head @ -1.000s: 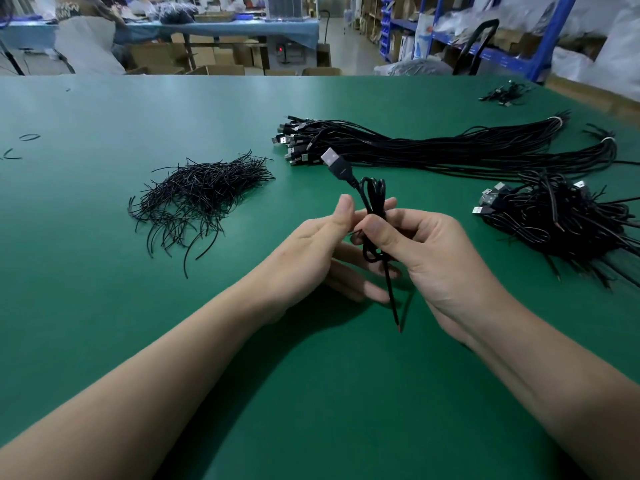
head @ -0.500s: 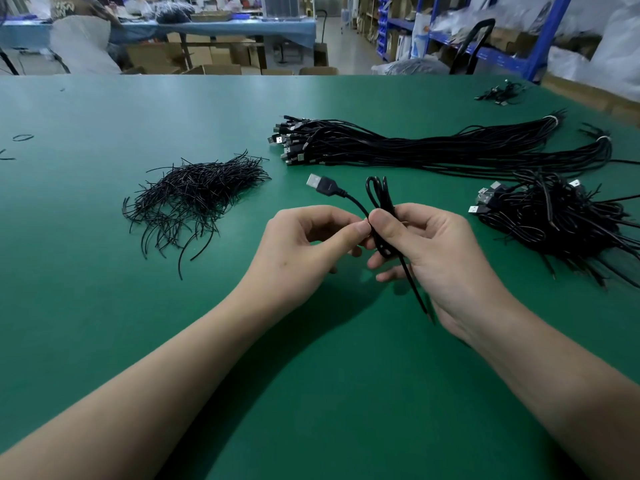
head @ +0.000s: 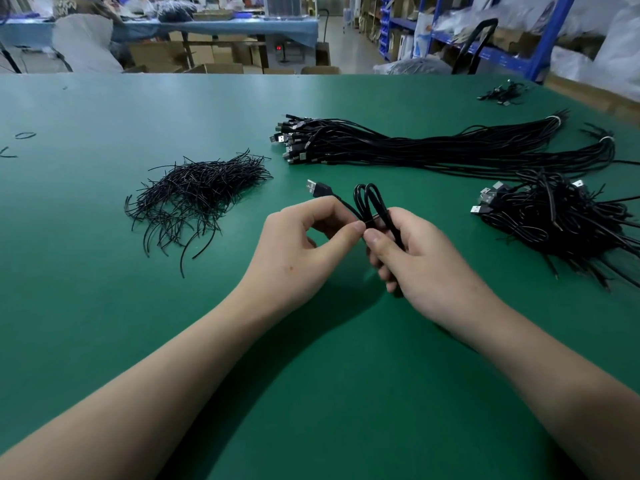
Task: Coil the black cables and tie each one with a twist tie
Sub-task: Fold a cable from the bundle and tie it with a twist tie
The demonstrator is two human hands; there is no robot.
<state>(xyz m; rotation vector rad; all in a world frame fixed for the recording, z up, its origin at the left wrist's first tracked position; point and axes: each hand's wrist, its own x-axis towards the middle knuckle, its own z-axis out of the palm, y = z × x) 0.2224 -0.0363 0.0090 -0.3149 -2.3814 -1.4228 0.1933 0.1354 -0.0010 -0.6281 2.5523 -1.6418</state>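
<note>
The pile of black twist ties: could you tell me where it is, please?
In the head view, the pile of thin black twist ties lies on the green table, left of the left hand and of the long black cable bundle.

Left hand (head: 301, 251): back facing up, fingers curled, thumb and forefinger tips pinching cable (head: 367, 199).
Right hand (head: 429, 268): back facing up, fingers wrapped round same cable, thumb laid along front, tip touching left thumb tip.
Forearms: bare, entering from lower left and lower right corners, converging toward centre.
Wrists: near straight.
</note>
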